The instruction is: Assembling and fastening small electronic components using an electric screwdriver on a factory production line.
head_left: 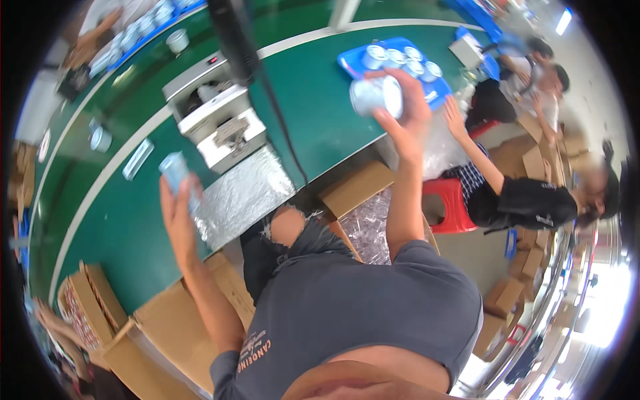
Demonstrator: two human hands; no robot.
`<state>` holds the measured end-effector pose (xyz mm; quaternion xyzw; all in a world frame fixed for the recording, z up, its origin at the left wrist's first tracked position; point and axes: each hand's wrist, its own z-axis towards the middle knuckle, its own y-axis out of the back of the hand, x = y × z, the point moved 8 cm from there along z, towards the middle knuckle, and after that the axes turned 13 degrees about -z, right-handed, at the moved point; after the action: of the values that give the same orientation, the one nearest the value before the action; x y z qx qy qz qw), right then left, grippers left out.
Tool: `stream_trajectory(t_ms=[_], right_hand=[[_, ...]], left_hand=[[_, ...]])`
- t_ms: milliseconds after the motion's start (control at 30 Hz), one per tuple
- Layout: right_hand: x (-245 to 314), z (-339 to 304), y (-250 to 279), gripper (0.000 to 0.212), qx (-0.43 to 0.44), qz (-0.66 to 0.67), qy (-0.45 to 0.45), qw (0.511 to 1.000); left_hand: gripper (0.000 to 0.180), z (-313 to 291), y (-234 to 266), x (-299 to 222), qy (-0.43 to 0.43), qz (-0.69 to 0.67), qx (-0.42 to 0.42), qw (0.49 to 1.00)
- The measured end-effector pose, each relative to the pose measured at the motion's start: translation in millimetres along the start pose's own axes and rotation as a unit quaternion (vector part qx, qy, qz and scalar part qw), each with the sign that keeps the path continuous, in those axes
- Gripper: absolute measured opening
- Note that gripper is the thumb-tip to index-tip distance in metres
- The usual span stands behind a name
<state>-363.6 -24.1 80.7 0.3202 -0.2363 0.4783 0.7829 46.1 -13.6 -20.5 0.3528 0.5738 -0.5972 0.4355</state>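
Over the right part of the green bench, my right hand (412,115) is closed around a pale blue cup-shaped container (371,97) with a white round end, tilted sideways. My left hand (177,208) grips a second pale blue container (175,168), narrower in outline and slightly blurred, above the bench's left part. Between my hands, nearer the left one, lies a silver foil-covered plate (247,190). It extends from the front of a white and grey machine (217,113). Beyond my right hand, a blue tray (353,61) carries several similar containers (393,57).
A cardboard box (357,187) of transparent plastic pieces (370,230) stands below the bench edge. A black cable (283,123) hangs beside the machine. At right, a co-worker in black (533,200) sits on a red stool (448,203), one arm near the tray. More cartons (97,300) stand lower left.
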Motion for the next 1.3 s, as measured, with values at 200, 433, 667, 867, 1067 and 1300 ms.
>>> stream_trajectory(t_ms=[200,433,667,867,1067,1300], right_hand=[[90,-37,-90,0.083,0.239,0.25,0.025,0.938],[84,-61,-140,0.067,0.217,-0.02,-0.03,0.975],[91,-44,-139,0.061,0.136,-0.115,0.057,0.982],[83,-47,-148,0.06,0.175,-0.146,0.07,0.971],[72,-51,-157,0.062,0.207,-0.143,0.086,0.964],[69,-53,-163,0.062,0.2,-0.11,0.072,0.971]], left_hand=[[0.045,8,-62,7,-0.02,-0.028,0.104,0.994],[0.043,-2,-47,1,0.031,-0.077,-0.006,0.997],[0.046,-1,-34,-16,-0.089,0.145,0.027,0.985],[0.047,-8,-44,-32,-0.112,0.245,0.036,0.962],[0.048,-12,-42,-45,-0.136,0.353,0.014,0.926],[0.047,-13,-47,-55,-0.204,0.508,0.066,0.834]])
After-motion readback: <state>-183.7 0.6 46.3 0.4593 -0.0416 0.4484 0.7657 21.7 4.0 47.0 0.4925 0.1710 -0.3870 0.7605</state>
